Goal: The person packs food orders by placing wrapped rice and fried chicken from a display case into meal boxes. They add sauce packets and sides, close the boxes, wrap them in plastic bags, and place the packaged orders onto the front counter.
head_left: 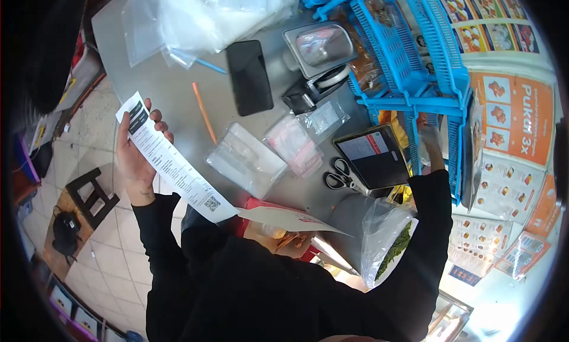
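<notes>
One receipt (173, 162) in the left hand (135, 158), one end pinched between thumb and fingers.

Left hand (133, 149) was raised out front, thumb opposite curled fingers, wrist bare below the sleeve. Right arm (425, 223) reached forward, well apart from the left; right hand (431, 141) partly hidden, finger pose unclear.

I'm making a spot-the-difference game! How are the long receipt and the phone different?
The receipt is white with printing, but the phone is black.
The receipt is long and narrow; the phone is shorter and wider.
The left hand holds the receipt up, while the phone lies on the table.
Both are longer than they are wide.
</notes>
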`<state>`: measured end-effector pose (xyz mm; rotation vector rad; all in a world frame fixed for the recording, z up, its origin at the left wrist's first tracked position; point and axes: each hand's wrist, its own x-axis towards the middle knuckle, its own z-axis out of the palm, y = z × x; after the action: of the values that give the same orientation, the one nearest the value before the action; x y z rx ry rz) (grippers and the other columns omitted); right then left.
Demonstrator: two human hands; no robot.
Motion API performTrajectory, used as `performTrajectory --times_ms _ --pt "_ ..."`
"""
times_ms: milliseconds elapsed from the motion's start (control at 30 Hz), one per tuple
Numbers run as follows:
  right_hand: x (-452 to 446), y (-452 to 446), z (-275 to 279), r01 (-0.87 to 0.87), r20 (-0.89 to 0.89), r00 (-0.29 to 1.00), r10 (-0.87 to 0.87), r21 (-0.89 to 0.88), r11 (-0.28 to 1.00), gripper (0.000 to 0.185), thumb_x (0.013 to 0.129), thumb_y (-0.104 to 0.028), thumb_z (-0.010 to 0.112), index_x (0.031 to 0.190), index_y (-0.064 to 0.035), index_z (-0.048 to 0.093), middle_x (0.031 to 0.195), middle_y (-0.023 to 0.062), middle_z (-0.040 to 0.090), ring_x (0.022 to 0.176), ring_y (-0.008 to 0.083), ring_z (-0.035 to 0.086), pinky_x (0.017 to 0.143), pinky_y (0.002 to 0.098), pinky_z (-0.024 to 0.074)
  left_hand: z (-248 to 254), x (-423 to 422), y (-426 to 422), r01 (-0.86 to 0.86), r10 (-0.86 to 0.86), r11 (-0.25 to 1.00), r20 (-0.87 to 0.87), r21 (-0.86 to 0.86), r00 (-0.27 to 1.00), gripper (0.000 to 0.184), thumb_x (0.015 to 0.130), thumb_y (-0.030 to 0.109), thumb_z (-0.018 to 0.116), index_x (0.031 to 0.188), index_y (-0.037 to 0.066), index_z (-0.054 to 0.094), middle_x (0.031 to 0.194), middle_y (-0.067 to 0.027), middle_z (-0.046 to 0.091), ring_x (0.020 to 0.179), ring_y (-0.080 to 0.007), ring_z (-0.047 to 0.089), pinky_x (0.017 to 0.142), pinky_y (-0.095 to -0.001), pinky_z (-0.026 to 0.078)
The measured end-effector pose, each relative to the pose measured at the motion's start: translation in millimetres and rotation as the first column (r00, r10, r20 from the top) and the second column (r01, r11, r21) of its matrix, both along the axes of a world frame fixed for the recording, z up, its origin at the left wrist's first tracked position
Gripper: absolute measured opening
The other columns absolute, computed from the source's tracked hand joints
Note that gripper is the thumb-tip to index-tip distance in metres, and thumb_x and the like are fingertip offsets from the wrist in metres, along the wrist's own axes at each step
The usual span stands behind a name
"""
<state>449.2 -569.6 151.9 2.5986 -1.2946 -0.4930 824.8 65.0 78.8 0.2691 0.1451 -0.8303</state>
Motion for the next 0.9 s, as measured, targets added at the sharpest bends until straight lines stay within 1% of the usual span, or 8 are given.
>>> performTrajectory --times_ms 233,367,467,567,600,700,800,900 --pt "74.9 66.2 17.9 0.441 0.264 0.883 -0.387 -0.191 0.877 0.036 0.079 -0.035 0.045 0.081 -0.0040 0.063 0.085 0.0185 0.061 0.083 0.0330 0.059 0.067 0.0429 0.0458 9.5 -8.2 -2.7 0.006 -0.006 1.000 0.019 0.012 1.000 0.040 0.090 0.034 0.034 0.116 0.004 0.043 0.088 -0.0081 0.049 0.078 -0.0186 0.053 0.070 -0.0350 0.048" --pt "67.2 44.7 11.3 0.104 0.230 0.971 -0.063 -0.172 0.980 0.030 0.078 -0.030 0.053 0.074 -0.0015 0.061 0.085 0.0187 0.061 0.079 0.0295 0.060 0.065 0.0377 0.0461 7.8 -3.5 12.0 -0.033 0.032 0.999 0.041 0.025 0.999 0.040 0.090 0.034 0.034 0.116 0.004 0.043 0.089 -0.0083 0.049 0.078 -0.0191 0.053 0.069 -0.0349 0.048" --pt "28.0 -5.4 -8.5 -0.212 0.724 0.690 -0.012 0.217 0.953 0.022 0.080 -0.029 0.053 0.084 -0.0080 0.058 0.070 0.0086 0.059 0.060 0.0253 0.058 0.051 0.0370 0.0435 6.4 -2.2 20.4 -0.065 0.069 0.995 0.050 -0.081 0.996 0.039 0.090 0.032 0.034 0.117 0.004 0.043 0.092 -0.0087 0.048 0.081 -0.0199 0.052 0.075 -0.0356 0.046" --pt "48.7 68.1 37.8 -0.060 0.575 0.381 -0.724 0.797 0.601 0.016 0.081 -0.022 0.054 0.091 -0.0102 0.051 0.065 0.0019 0.052 0.051 0.0151 0.051 0.043 0.0258 0.0401 7.2 -3.8 25.1 -0.041 0.053 0.984 0.060 -0.174 0.997 0.040 0.090 0.032 0.035 0.117 0.004 0.042 0.093 -0.0086 0.047 0.083 -0.0194 0.050 0.078 -0.0358 0.043" --pt "35.4 86.4 53.2 -0.147 0.501 0.465 -0.730 0.857 0.494 0.018 0.084 -0.023 0.053 0.093 -0.0085 0.048 0.064 0.0008 0.051 0.048 0.0127 0.047 0.040 0.0203 0.0372 10.3 -6.6 25.1 -0.029 0.040 0.980 0.054 -0.195 0.998 0.040 0.090 0.032 0.035 0.117 0.004 0.042 0.093 -0.0085 0.047 0.083 -0.0194 0.050 0.078 -0.0359 0.043" --pt "53.8 185.6 106.7 0.133 0.574 0.457 -0.680 0.711 0.690 0.020 0.085 -0.024 0.051 0.097 -0.0071 0.050 0.070 0.0012 0.052 0.055 0.0133 0.050 0.046 0.0220 0.0414 18.2 -11.6 26.5 0.035 -0.020 0.968 0.062 -0.249 0.998 0.040 0.090 0.032 0.035 0.117 0.004 0.042 0.093 -0.0077 0.046 0.084 -0.0182 0.048 0.078 -0.0356 0.042" --pt "27.7 283.1 147.3 -0.105 0.731 0.624 -0.275 0.427 0.898 0.034 0.083 -0.023 0.051 0.108 -0.0011 0.049 0.080 0.0034 0.054 0.067 0.0145 0.056 0.060 0.0269 0.0466 32.5 -16.3 24.9 0.120 -0.092 0.953 0.112 -0.278 0.989 0.039 0.090 0.030 0.036 0.118 0.003 0.041 0.094 -0.0064 0.044 0.083 -0.0166 0.045 0.080 -0.0347 0.041" --pt "-22.8 382.5 173.0 -0.125 0.702 0.671 -0.239 0.425 0.897 0.033 0.081 -0.023 0.053 0.107 -0.0036 0.051 0.083 0.0055 0.056 0.074 0.0180 0.056 0.066 0.0279 0.0458 48.9 -23.1 18.1 0.218 -0.176 0.915 0.149 -0.340 0.973 0.042 0.090 0.033 0.032 0.117 0.002 0.042 0.094 -0.0082 0.047 0.084 -0.0188 0.049 0.080 -0.0360 0.042"
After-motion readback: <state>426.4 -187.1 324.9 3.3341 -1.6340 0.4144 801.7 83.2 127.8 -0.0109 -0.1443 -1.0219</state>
